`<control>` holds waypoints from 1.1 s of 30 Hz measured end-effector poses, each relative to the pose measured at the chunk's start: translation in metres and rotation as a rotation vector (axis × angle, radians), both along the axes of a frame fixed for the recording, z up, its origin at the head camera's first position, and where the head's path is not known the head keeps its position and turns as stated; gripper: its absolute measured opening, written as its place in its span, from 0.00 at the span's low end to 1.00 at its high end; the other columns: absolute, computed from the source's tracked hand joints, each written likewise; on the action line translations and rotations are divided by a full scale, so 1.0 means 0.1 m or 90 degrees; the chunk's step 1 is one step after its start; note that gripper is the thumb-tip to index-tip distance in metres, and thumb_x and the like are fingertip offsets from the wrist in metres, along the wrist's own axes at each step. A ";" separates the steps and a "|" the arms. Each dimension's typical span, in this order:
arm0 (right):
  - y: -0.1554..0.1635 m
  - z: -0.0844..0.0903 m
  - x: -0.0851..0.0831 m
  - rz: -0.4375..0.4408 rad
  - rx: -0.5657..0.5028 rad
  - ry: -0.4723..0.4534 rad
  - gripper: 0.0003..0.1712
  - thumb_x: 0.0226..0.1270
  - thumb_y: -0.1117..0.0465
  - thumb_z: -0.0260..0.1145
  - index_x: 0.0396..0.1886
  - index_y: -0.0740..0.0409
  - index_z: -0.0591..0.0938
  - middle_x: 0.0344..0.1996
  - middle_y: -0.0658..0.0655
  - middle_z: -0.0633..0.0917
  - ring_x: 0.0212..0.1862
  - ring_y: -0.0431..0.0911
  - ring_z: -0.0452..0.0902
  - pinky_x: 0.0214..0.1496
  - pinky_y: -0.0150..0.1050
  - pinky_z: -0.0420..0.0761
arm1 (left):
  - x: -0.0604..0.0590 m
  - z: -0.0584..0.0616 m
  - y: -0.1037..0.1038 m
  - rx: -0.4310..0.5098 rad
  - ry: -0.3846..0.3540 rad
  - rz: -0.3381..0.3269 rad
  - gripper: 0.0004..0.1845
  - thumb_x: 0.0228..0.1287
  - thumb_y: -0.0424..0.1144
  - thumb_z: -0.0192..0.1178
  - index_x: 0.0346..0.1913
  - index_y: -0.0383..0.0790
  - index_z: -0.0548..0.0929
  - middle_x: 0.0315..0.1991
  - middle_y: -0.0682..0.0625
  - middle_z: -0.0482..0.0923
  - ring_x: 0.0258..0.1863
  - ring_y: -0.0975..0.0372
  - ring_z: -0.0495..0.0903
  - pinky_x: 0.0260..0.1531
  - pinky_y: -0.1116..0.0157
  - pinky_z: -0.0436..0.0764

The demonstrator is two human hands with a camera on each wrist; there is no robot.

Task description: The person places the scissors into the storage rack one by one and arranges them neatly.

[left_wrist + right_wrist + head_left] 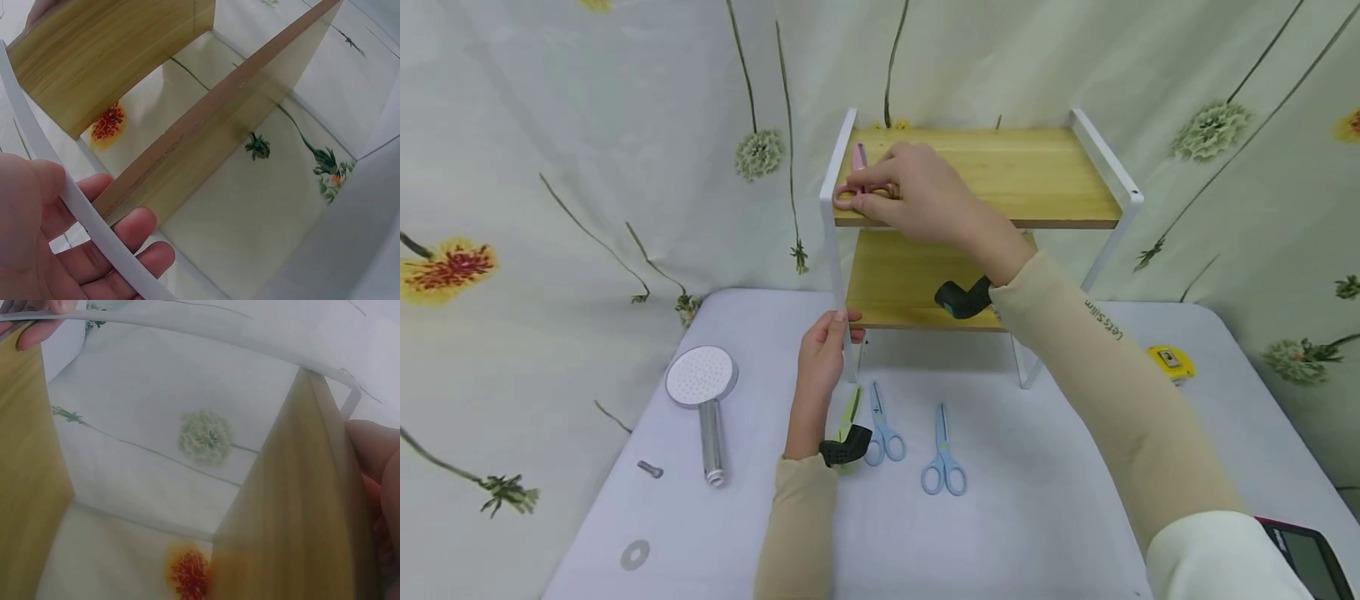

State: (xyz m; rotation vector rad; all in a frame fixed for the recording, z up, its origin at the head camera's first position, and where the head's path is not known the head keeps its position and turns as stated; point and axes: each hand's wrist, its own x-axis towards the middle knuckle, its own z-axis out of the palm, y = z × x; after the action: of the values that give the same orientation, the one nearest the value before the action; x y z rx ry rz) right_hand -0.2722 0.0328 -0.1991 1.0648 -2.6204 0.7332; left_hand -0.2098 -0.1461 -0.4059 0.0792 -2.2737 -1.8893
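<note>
A small two-tier rack with wooden boards (1022,175) and a white metal frame (1108,162) stands at the back of the table. At the left end of its upper board, my right hand (925,196) holds pink scissors (859,156) by the handles, blades pointing to the back. My left hand (820,360) grips the rack's left upright beside the lower board (917,283). In the left wrist view, the thumb and fingers (134,228) wrap around that white upright (94,225). The right wrist view shows my right hand (380,456) at the edge of the upper board; the scissors are hidden there.
In front of the rack lie two blue scissors (943,467) and green scissors (851,408), partly covered by the left wrist camera. A shower head (702,377), a bolt (651,469) and a washer (635,554) lie leftward. A yellow tape measure (1171,362) and a dark device (1307,554) are rightward.
</note>
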 end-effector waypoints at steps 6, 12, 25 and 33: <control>0.02 -0.02 0.00 -0.001 -0.020 0.041 0.23 0.74 0.49 0.66 0.63 0.52 0.84 0.37 0.58 0.83 0.39 0.49 0.71 0.41 0.39 0.68 | -0.01 -0.01 0.01 -0.015 0.005 0.007 0.21 0.83 0.48 0.44 0.52 0.38 0.84 0.42 0.36 0.86 0.40 0.63 0.82 0.45 0.63 0.68; 0.07 -0.23 0.16 0.054 -0.277 0.243 0.13 0.66 0.63 0.69 0.48 0.62 0.90 0.42 0.62 0.89 0.48 0.55 0.79 0.53 0.43 0.74 | -0.02 -0.03 0.00 -0.018 0.007 0.007 0.21 0.83 0.48 0.44 0.53 0.38 0.84 0.42 0.36 0.86 0.40 0.63 0.83 0.47 0.63 0.70; 0.52 -1.26 0.83 0.129 -0.377 0.137 0.08 0.57 0.72 0.70 0.38 0.65 0.89 0.36 0.60 0.89 0.41 0.50 0.85 0.49 0.34 0.82 | -0.05 -0.04 0.03 -0.010 0.017 0.018 0.21 0.83 0.46 0.44 0.53 0.36 0.84 0.40 0.37 0.86 0.39 0.63 0.83 0.47 0.65 0.71; 0.45 -1.97 0.94 0.059 -0.294 -0.095 0.11 0.64 0.66 0.69 0.45 0.60 0.89 0.41 0.58 0.90 0.37 0.44 0.84 0.41 0.40 0.83 | -0.06 -0.05 0.04 -0.011 0.026 0.020 0.22 0.83 0.47 0.44 0.52 0.36 0.84 0.40 0.35 0.86 0.38 0.65 0.83 0.47 0.64 0.70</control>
State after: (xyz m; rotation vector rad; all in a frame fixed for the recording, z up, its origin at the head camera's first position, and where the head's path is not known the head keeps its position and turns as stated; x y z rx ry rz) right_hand -0.1780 0.0777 -0.3965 1.0247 -2.3449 1.4011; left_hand -0.2158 -0.1421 -0.4110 0.0733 -2.2484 -1.8387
